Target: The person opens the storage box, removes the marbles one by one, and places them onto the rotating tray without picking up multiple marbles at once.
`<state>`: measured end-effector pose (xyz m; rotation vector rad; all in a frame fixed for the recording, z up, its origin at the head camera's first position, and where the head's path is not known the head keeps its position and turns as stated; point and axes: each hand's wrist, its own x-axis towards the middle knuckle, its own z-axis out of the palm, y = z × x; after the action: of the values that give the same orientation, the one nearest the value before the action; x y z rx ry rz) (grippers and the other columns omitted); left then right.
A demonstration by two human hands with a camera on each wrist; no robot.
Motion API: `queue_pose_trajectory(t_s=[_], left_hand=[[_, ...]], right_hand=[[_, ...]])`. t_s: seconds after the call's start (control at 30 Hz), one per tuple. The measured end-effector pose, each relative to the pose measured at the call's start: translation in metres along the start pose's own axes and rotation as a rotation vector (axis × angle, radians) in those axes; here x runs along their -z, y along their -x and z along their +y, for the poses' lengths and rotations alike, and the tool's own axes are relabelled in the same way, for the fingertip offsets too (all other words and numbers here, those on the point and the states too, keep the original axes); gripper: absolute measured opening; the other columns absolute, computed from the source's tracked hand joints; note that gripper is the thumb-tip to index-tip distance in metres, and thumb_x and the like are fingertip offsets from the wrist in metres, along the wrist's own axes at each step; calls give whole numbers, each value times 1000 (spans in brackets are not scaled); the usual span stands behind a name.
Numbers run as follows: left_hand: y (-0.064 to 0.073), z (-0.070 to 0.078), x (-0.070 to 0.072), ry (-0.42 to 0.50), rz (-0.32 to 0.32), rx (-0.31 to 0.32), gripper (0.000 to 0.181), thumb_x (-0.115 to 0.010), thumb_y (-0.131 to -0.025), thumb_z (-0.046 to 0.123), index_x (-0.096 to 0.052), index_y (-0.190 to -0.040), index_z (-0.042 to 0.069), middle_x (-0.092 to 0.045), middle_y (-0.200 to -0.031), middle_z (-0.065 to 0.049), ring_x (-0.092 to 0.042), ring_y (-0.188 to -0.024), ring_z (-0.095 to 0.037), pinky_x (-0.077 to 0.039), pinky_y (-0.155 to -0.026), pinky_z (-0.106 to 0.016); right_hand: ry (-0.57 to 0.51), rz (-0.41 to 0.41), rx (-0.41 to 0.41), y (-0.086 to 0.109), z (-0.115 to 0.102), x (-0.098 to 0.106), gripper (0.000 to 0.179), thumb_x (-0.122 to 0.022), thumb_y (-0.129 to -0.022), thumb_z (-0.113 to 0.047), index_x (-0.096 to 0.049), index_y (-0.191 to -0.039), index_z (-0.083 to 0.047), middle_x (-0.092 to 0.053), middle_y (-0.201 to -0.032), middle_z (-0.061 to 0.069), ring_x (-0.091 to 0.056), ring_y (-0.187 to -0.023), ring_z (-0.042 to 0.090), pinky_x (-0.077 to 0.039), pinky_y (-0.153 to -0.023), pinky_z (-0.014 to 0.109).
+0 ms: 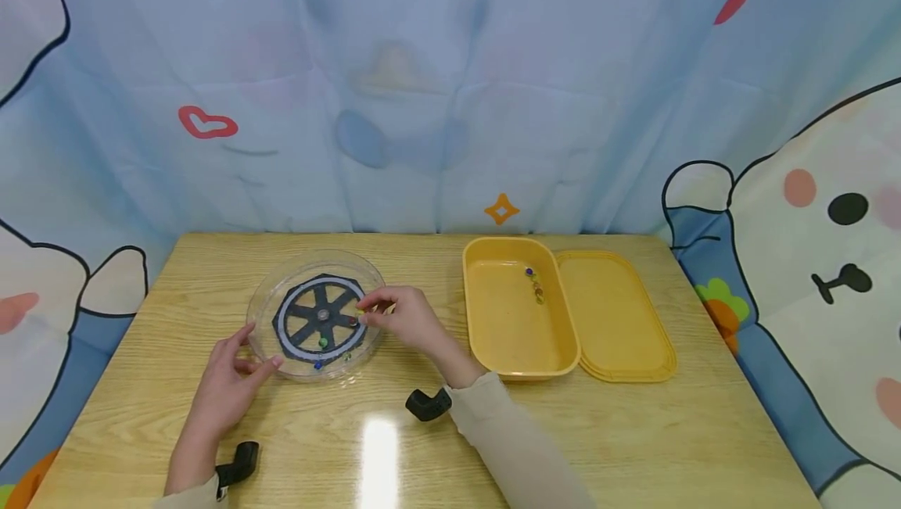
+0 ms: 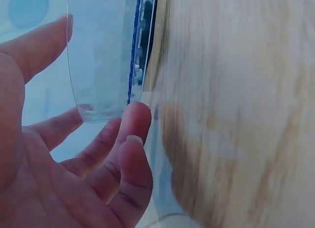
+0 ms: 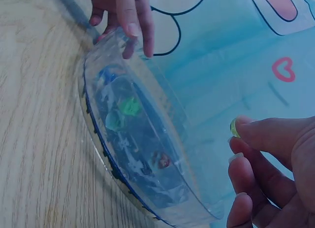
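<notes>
A clear round dish point(image 1: 262, 294) with a dark six-spoked pattern and a pale ring stands at the table's left. My left hand point(image 1: 228, 388) holds its near left edge, thumb and fingertips spread along the rim and side. Over the dish's right side my right hand point(image 1: 404, 317) pinches a small yellow-green marble point(image 3: 234, 127) between thumb and index finger. Inside the dish lie a green marble point(image 1: 323, 342), a blue marble point(image 1: 318, 365), a pale greenish marble point(image 1: 347, 355) and a reddish-brown marble point(image 1: 353, 321).
Right of the dish is a yellow box point(image 1: 493, 345), with a purple marble point(image 1: 529, 271) and several amber marbles point(image 1: 538, 290) along its right side. Its flat yellow lid point(image 1: 622, 321) lies against the box's right side. A patterned curtain point(image 1: 422, 102) hangs behind the wooden table point(image 1: 662, 446).
</notes>
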<state>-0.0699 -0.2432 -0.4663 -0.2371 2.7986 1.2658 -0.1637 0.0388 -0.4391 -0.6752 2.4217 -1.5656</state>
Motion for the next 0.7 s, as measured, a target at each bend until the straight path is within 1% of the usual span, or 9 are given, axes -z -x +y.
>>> queue_pose_trajectory(t_s=[0.17,0.23,0.3,0.4,0.47,0.6,0.7], left_hand=[[-2,2,0,13,-15,29,82,-65,-97,42,-25,-156,3,-51,-118,-18,-52,-84,-23,-42,-65,-32],[-2,2,0,17,-19,38,82,-66,-97,41,-24,-157,4,-55,-112,-16,-53,-83,-22,-42,-64,-32],[-2,3,1,12,-23,48,82,-65,-97,42,-23,-157,5,-57,-109,-14,-54,-83,-22,-42,-65,-32],[-1,3,1,5,-25,54,83,-64,-97,43,-22,-157,5,-58,-107,-13,-54,-83,-22,-42,-67,-33],[-1,2,0,9,-31,58,83,-64,-97,43,-21,-158,5,-60,-104,-12,-54,-83,-22,-41,-69,-34],[-1,1,-1,25,-46,67,85,-63,-98,44,-18,-159,7,-63,-94,-8,-51,-78,-20,-39,-72,-34],[-2,1,-2,32,-49,66,85,-63,-98,43,-17,-159,8,-64,-90,-7,-50,-76,-19,-38,-72,-34]], right_hand=[[33,5,-24,1,1,2,17,-73,-92,-14,-76,-107,-6,-69,-99,-5,-60,-85,12,-51,-68,28],[47,20,-39,2,-1,6,17,-73,-92,-16,-76,-108,-8,-69,-100,-6,-60,-86,11,-50,-68,27],[56,37,-36,3,-3,12,17,-73,-93,-16,-77,-108,-9,-70,-101,-6,-60,-86,11,-49,-67,27],[46,64,-25,5,-9,27,15,-72,-93,-13,-77,-108,-11,-71,-102,-3,-61,-86,14,-48,-65,28],[46,86,-25,7,-13,40,15,-72,-93,-12,-77,-107,-12,-71,-102,-3,-61,-87,14,-48,-66,29],[53,146,-69,12,-16,67,14,-72,-94,-16,-77,-106,-16,-71,-101,-5,-61,-87,15,-49,-70,31],[50,193,-86,17,-12,87,14,-72,-94,-18,-77,-107,-15,-72,-103,-3,-62,-88,18,-50,-73,35]])
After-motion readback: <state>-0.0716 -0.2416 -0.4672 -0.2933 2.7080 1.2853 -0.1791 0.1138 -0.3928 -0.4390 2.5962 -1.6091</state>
